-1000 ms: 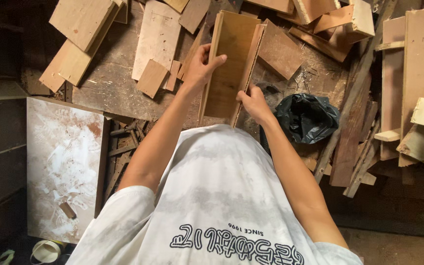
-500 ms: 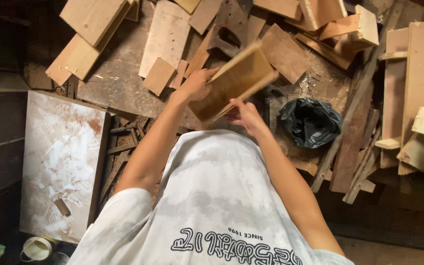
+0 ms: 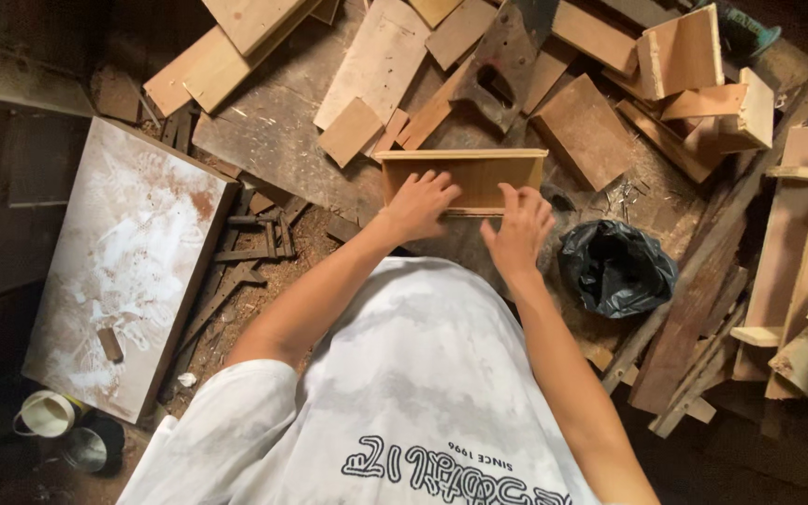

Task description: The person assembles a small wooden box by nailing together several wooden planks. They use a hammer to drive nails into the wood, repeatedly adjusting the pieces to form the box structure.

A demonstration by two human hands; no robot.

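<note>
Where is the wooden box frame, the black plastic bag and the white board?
wooden box frame [image 3: 479, 178], head view, inner panel.
black plastic bag [image 3: 615, 266], head view, crumpled middle.
white board [image 3: 128, 262], head view, dusty top face.
</note>
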